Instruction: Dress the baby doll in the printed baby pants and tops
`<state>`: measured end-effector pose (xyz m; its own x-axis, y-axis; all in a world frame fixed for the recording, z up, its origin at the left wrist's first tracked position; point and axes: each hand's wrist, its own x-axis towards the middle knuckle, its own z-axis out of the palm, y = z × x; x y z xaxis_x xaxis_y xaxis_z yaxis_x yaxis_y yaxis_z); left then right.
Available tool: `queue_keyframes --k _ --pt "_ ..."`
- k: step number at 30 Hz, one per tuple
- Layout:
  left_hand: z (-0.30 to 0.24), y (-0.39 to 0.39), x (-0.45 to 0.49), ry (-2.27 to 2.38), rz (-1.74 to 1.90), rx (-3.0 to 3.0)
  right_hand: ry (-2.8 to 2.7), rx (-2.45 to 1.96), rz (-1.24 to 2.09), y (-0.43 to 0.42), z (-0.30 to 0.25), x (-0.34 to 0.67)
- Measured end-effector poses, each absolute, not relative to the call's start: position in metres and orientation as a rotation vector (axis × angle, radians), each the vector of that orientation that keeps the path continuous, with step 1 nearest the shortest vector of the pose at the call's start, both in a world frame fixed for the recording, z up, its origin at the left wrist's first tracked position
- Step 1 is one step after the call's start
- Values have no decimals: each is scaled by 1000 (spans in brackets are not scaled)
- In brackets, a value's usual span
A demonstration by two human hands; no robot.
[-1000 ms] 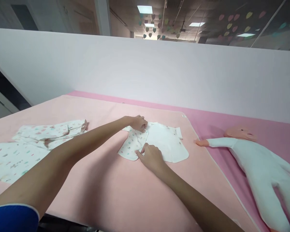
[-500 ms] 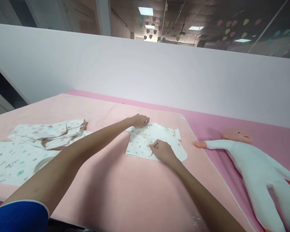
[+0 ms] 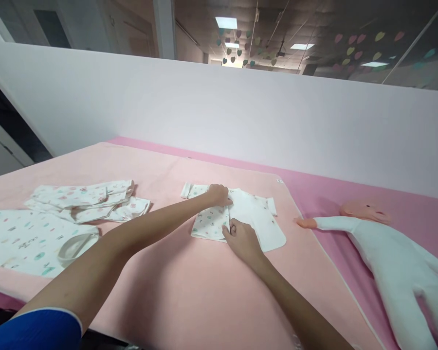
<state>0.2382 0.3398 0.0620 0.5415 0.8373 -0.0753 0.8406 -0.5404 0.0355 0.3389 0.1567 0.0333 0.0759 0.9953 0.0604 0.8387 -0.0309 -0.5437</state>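
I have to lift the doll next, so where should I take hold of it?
Take the doll by its trunk, from above. It lies flat on its back on the pink mat with its arms spread, and the trunk is its broadest, most central part.

Matt printed cloth baby shirt (image 3: 237, 216)

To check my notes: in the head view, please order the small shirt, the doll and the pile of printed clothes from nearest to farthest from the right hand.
1. small shirt, under the right hand
2. doll, far right
3. pile of printed clothes, far left
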Motion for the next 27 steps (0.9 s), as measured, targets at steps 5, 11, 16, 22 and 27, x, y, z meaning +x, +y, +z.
queue_keyframes --k 5,11,16,22,27 --pt "67 345 239 1539 -71 2599 -1736 -1705 514 160 40 322" --pt "73 356 222 1565 -109 2496 -1718 -1454 489 180 48 286" --pt "71 346 208 1486 -101 2530 -1771 -1471 464 187 42 271" --pt "65 336 207 1415 -44 2662 -1970 -1470 336 181 25 269" --pt "64 344 202 1444 2 2661 -2062 -1423 274 176 18 269"
